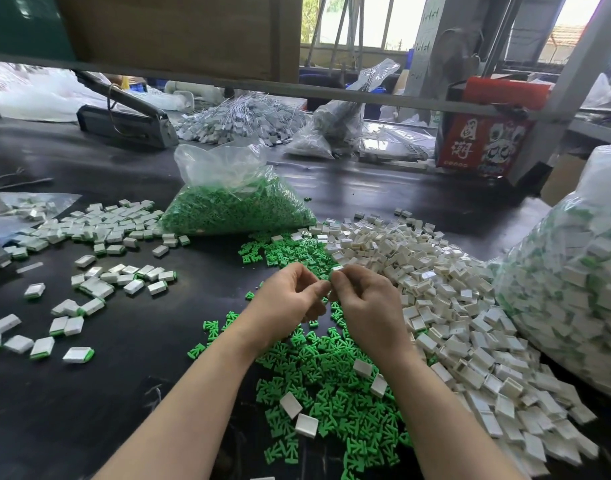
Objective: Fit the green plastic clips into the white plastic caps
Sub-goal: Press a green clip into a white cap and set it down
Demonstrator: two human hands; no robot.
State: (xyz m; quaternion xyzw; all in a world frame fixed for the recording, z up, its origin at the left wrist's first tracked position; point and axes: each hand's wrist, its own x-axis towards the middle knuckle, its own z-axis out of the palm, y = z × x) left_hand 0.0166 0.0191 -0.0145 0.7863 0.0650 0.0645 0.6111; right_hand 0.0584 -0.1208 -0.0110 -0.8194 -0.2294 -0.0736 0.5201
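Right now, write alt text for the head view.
Two bare hands, left hand and right hand, meet over a black table, pinching a small white plastic cap. Loose green plastic clips lie beneath, a heap of white caps to the right, and finished pieces scattered left.

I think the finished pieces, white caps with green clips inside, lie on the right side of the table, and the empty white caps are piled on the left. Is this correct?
No, the sides are swapped. The head view shows the finished pieces scattered on the left side of the table, while the empty white caps are piled on the right. They are indeed white caps with green clips inside.
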